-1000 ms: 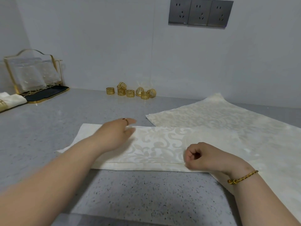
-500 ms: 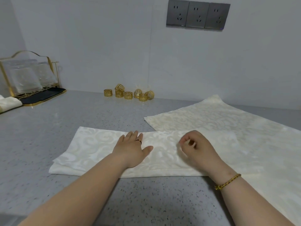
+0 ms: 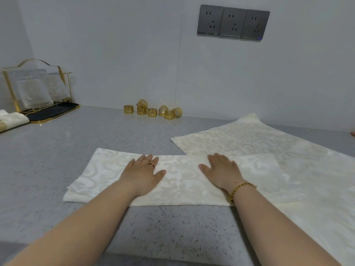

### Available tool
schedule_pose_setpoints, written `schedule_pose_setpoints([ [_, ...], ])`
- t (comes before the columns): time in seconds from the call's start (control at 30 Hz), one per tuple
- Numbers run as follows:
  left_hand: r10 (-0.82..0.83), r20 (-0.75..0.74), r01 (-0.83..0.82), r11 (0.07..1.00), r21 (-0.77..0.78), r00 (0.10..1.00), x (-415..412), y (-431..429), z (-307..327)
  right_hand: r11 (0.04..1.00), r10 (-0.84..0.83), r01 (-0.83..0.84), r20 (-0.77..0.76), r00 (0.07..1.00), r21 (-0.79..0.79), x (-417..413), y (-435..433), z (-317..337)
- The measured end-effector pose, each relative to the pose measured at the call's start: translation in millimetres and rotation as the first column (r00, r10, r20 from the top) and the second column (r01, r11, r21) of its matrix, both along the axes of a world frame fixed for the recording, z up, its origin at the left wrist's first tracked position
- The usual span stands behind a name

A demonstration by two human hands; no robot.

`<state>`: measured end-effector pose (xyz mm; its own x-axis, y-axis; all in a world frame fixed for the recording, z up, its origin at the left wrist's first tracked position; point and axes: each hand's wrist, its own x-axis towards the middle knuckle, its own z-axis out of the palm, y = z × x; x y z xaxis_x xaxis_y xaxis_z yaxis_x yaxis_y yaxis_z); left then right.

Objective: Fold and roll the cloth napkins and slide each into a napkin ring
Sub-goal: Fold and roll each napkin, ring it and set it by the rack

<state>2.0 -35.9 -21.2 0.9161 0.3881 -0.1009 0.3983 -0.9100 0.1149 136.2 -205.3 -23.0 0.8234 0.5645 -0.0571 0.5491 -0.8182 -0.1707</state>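
- Two hands, left hand (image 3: 143,174) and right hand (image 3: 222,170), lie spread flat on the folded napkin (image 3: 180,181) on the speckled grey desk (image 3: 57,160).
- Gold napkin rings (image 3: 153,111) sit against the pale wall (image 3: 115,54), below three sockets (image 3: 233,22).

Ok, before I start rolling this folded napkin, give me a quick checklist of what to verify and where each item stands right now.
1. Folded napkin lies flat as a long strip: ok.
2. Left hand and right hand rest open, palms down, on it: ok.
3. Its left end looks slightly uneven, layers not quite flush: not ok.
4. Its right end overlaps the spread napkin; rolling may drag that one: not ok.
5. Napkin rings wait by the wall: ok.
6. Whether the strip is narrow enough for a ring: cannot tell.
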Motion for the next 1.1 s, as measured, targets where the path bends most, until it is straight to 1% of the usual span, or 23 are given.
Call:
schedule_pose_setpoints([
  [0.13, 0.129, -0.056, -0.126, 0.991, 0.049, 0.990, -33.9, 47.6, 4.1, 0.983, -0.168, 0.170, 0.025, 0.985, -0.065, 28.4, -54.2, 2.7],
  [0.2, 0.202, -0.079, -0.196, 0.978, 0.075, 0.976, -52.0, 66.6, 4.0, 0.971, -0.231, 0.233, 0.034, 0.972, -0.059, 36.2, -72.7, 1.1],
  [0.27, 0.243, -0.082, -0.236, 0.968, 0.088, 0.967, -61.7, 74.2, 2.2, 0.959, -0.278, 0.279, 0.034, 0.960, -0.043, 34.4, -78.2, 1.8],
  [0.33, 0.256, -0.071, -0.249, 0.963, 0.098, 0.964, -63.3, 74.4, 0.5, 0.952, -0.294, 0.301, 0.097, 0.951, -0.063, 24.4, -72.3, 4.6],
  [0.37, 0.257, -0.068, -0.249, 0.963, 0.102, 0.964, -62.3, 73.6, 0.1, 0.958, -0.267, 0.279, 0.157, 0.951, -0.059, 16.3, -66.1, 7.3],
  [0.4, 0.256, -0.065, -0.249, 0.963, 0.104, 0.964, -61.6, 73.2, -0.3, 0.977, -0.205, 0.213, 0.203, 0.958, -0.021, 6.1, -57.3, 10.9],
  [0.43, 0.258, -0.061, -0.250, 0.962, 0.106, 0.964, -61.0, 73.5, -0.7, 0.993, -0.110, 0.099, 0.213, 0.971, 0.062, -5.9, -46.3, 15.1],
  [0.47, 0.258, -0.057, -0.251, 0.962, 0.108, 0.964, -61.1, 74.1, -1.2, 0.987, 0.009, -0.039, 0.186, 0.983, 0.155, -20.4, -33.7, 19.7],
  [0.5, 0.259, -0.055, -0.252, 0.962, 0.108, 0.964, -60.9, 74.7, -1.3, 0.953, 0.150, -0.179, 0.134, 0.980, 0.244, -36.6, -20.8, 24.2],
  [0.53, 0.262, -0.053, -0.256, 0.961, 0.105, 0.964, -61.3, 75.2, -2.0, 0.904, 0.298, -0.310, 0.086, 0.951, 0.295, -54.0, -7.6, 27.2],
  [0.6, 0.267, -0.050, -0.261, 0.961, 0.092, 0.963, -60.8, 75.2, -1.5, 0.802, 0.520, -0.508, 0.053, 0.853, 0.315, -81.0, 14.9, 23.2],
  [0.63, 0.265, -0.054, -0.260, 0.962, 0.086, 0.963, -60.0, 74.8, -0.8, 0.766, 0.573, -0.558, 0.055, 0.818, 0.319, -89.6, 22.2, 18.5],
  [0.67, 0.260, -0.057, -0.255, 0.964, 0.080, 0.964, -59.5, 75.0, -0.2, 0.747, 0.596, -0.580, 0.057, 0.801, 0.326, -94.7, 26.7, 13.5],
  [0.73, 0.242, -0.058, -0.241, 0.970, 0.039, 0.968, -59.7, 79.9, 2.4, 0.727, 0.602, -0.574, 0.052, 0.797, 0.377, -95.8, 28.9, 6.7],
  [0.77, 0.234, -0.037, -0.235, 0.972, -0.027, 0.972, -60.2, 84.0, 4.8, 0.722, 0.594, -0.555, 0.042, 0.803, 0.414, -94.6, 27.1, 5.8],
  [0.8, 0.238, 0.006, -0.235, 0.963, -0.131, 0.971, -60.8, 87.8, 8.5, 0.717, 0.590, -0.543, 0.034, 0.807, 0.438, -93.5, 24.8, 6.0],
  [0.87, 0.298, 0.126, -0.237, 0.902, -0.360, 0.946, -60.2, 94.1, 17.0, 0.710, 0.599, -0.553, 0.039, 0.800, 0.436, -92.0, 21.6, 6.5],
  [0.9, 0.338, 0.184, -0.237, 0.876, -0.419, 0.923, -59.0, 97.1, 21.0, 0.706, 0.605, -0.565, 0.051, 0.795, 0.428, -92.5, 21.1, 6.5],
  [0.97, 0.394, 0.247, -0.263, 0.863, -0.431, 0.886, -54.4, 103.9, 25.3, 0.700, 0.614, -0.585, 0.073, 0.786, 0.409, -93.3, 21.6, 6.0],
  [1.0, 0.404, 0.249, -0.279, 0.865, -0.416, 0.880, -51.5, 106.3, 26.4, 0.695, 0.619, -0.594, 0.083, 0.781, 0.405, -93.8, 21.9, 5.6],
  [1.03, 0.402, 0.227, -0.293, 0.870, -0.397, 0.887, -48.1, 108.3, 26.6, 0.688, 0.624, -0.603, 0.094, 0.776, 0.403, -94.0, 22.3, 5.3],
  [1.1, 0.377, 0.128, -0.325, 0.894, -0.308, 0.917, -40.7, 112.0, 26.0, 0.672, 0.635, -0.615, 0.106, 0.765, 0.413, -92.8, 23.3, 4.3],
])
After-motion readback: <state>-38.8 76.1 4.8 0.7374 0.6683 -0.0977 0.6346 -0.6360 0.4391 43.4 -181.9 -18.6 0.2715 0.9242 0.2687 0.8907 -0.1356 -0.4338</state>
